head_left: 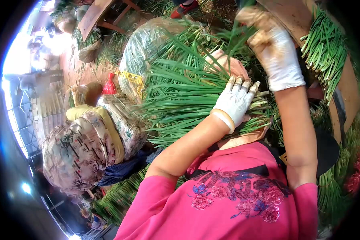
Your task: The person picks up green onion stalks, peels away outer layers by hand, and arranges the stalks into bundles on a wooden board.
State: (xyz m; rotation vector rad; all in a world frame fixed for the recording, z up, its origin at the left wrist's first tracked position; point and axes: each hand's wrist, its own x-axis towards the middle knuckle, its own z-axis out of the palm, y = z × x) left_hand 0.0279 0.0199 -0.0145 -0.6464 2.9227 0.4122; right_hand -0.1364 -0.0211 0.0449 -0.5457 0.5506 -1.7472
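A thick bunch of Chinese chives lies across my lap, its green leaves fanning left and its pale stem ends pointing right. My left hand, in a white glove with soiled fingertips, is closed over the bunch near the stem ends. Up and to the right, my right hand is raised in a white glove with brown-stained fingers. Motion smears its fingers, and some blurred green leaves show right beside them; what it holds, I cannot tell. Under the bunch shows a pinkish cloth.
A bundle of chives lies on a wooden bench at right. A clear plastic bag stands beyond the leaves. At left sits a person in patterned clothing, near a red plastic bag. A red shoe shows at the top.
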